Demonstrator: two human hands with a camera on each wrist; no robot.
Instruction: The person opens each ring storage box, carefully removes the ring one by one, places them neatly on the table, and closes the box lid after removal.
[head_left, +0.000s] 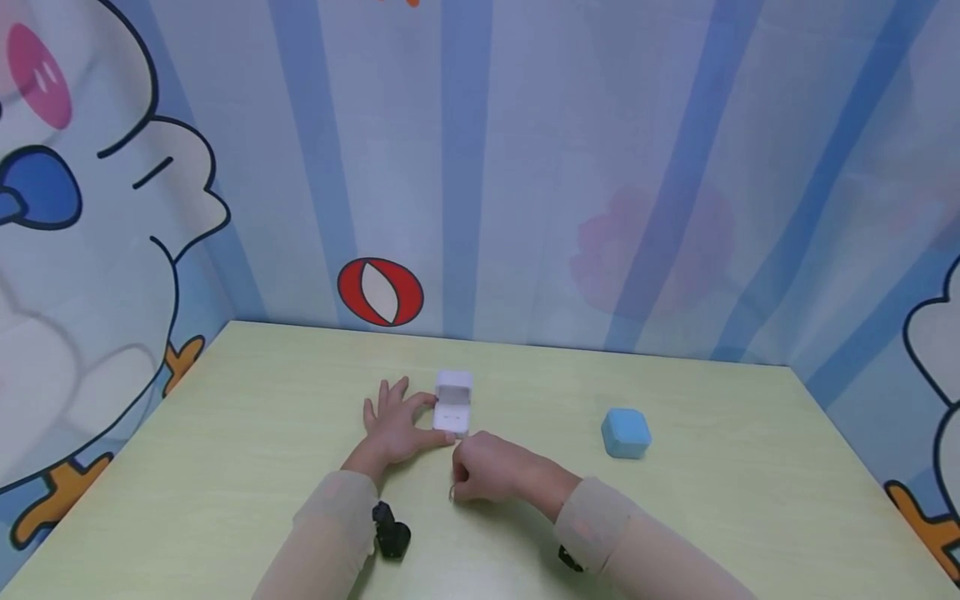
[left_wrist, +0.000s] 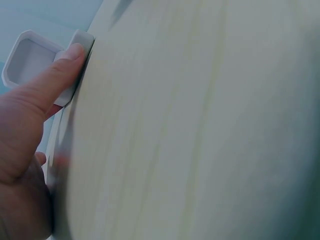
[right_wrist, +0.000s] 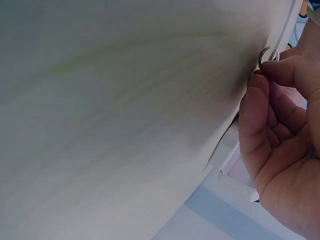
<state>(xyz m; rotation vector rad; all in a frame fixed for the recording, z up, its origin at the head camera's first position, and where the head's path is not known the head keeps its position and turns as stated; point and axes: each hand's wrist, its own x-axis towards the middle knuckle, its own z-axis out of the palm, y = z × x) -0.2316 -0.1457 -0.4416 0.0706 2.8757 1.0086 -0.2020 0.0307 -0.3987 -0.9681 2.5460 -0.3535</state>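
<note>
A small white ring box (head_left: 453, 417) stands on the table with its lid raised, its pale inside facing me. My left hand (head_left: 400, 427) holds it from the left, thumb along the front edge and index finger by the lid side; the other fingers spread away. The left wrist view shows the thumb pressed on the box's base (left_wrist: 86, 42). Just in front of the box, my right hand (head_left: 491, 468) pinches a thin silver ring (right_wrist: 268, 55) between thumb and index finger, close above the tabletop. Part of the ring is covered by the fingertips.
A light blue rounded block (head_left: 626, 433) sits on the pale wooden table (head_left: 720, 500) to the right of my right hand. Behind the table hangs a striped blue cartoon backdrop (head_left: 525, 167). Black wrist gear (head_left: 392, 533) hangs at the left sleeve.
</note>
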